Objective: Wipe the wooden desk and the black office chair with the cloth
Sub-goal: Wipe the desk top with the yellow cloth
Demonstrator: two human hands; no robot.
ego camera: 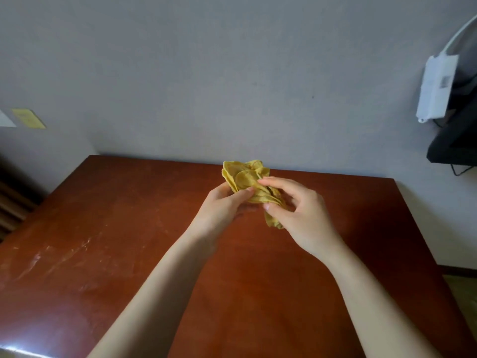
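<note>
A crumpled yellow cloth [245, 177] is held above the far middle of the reddish-brown wooden desk [116, 241]. My left hand [223, 205] grips its lower left side with thumb and fingers. My right hand [302, 213] pinches the cloth from the right, and a tail of cloth hangs below its thumb. Both forearms reach in from the bottom of the view. The black office chair is out of sight.
The desk stands against a grey wall [206, 73]. A white box with a cable [436, 89] hangs at the right above a black object [454, 140]. A yellow note [28, 118] is stuck on the wall at left. Pale smears mark the desk's left part.
</note>
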